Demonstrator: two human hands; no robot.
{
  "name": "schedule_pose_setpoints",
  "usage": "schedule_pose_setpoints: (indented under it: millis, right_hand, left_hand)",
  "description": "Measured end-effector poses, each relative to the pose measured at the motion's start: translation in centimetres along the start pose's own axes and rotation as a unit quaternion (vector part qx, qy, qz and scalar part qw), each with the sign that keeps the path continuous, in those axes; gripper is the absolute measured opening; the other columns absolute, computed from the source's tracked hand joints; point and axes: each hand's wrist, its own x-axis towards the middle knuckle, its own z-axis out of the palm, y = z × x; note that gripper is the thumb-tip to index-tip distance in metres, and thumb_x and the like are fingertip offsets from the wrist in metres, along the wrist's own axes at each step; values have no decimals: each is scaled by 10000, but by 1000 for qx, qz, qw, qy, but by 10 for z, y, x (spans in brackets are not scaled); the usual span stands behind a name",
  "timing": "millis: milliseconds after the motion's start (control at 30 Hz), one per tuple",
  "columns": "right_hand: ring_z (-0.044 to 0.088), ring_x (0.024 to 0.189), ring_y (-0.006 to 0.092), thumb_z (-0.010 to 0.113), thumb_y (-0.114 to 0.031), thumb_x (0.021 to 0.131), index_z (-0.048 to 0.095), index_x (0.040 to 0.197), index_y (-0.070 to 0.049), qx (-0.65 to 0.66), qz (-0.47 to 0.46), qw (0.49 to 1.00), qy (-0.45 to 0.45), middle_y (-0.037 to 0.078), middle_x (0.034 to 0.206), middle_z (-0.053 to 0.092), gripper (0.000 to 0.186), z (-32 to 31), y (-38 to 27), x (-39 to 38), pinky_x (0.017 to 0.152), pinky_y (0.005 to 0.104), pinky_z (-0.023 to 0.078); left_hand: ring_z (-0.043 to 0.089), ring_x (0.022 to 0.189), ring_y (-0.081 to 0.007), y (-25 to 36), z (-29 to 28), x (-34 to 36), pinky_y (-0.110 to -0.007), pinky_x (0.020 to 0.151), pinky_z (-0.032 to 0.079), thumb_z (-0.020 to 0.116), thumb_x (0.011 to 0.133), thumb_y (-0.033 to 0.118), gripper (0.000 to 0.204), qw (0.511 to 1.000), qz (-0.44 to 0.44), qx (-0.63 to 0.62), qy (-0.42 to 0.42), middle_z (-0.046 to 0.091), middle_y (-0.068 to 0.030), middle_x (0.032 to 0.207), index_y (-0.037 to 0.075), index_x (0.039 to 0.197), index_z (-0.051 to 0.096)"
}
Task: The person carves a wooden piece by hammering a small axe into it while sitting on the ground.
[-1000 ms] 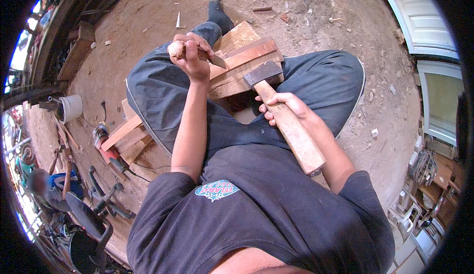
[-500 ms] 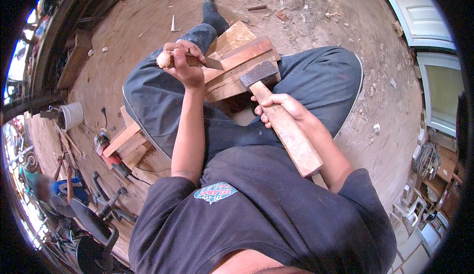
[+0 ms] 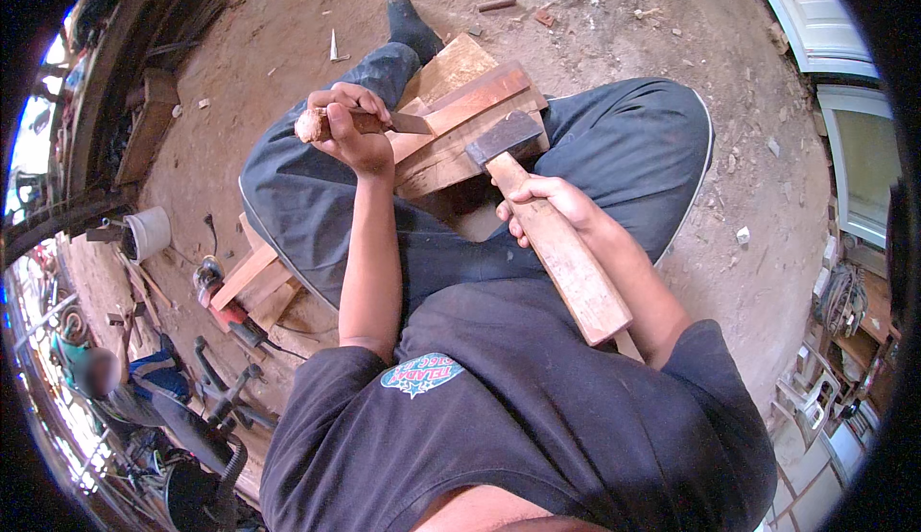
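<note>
My left hand (image 3: 355, 129) is closed round the wooden handle of a chisel (image 3: 411, 124). The chisel's flat blade points right, its tip at the edge of a reddish wooden board (image 3: 477, 100); whether it touches the wood I cannot tell. That board lies on a wider wooden block (image 3: 436, 169) between my legs. My right hand (image 3: 554, 208) grips a hammer (image 3: 566, 268) by its thick pale wooden handle, near the head. The dark metal hammer head (image 3: 506, 139) is over the right end of the block, just right of the chisel tip.
A red power tool (image 3: 225, 307) and wood offcuts (image 3: 251, 278) lie left of my knee. Beyond them are a white bucket (image 3: 149, 232) and another person (image 3: 144, 378). Pale panelled doors (image 3: 815, 14) stand at the right. Wood scraps (image 3: 497, 4) dot the dirt floor.
The view has shifted slightly. Both hands keep their grips, and the chisel and hammer stay in nearly the same place over the wood.
</note>
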Motion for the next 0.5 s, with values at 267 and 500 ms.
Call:
schedule_pose_setpoints:
  millis: [267,500]
  right_hand:
    - [623,649,197,575,-174,873,436,1163,-61,-6,-13,1000,-6,127,891,613,341,2,0,-1,551,339,554]
    - [629,652,198,580,-171,879,438,1164,-59,-5,-12,1000,-6,128,893,615,338,2,0,-1,551,342,554]
  left_hand:
    - [473,482,-137,1,5,-4,-251,397,415,618,926,367,381,1000,2,5,-23,482,-80,633,56,814,430]
    - [473,495,-135,4,9,-11,-250,408,419,652,901,401,417,999,10,-1,-45,498,-82,659,44,834,447]
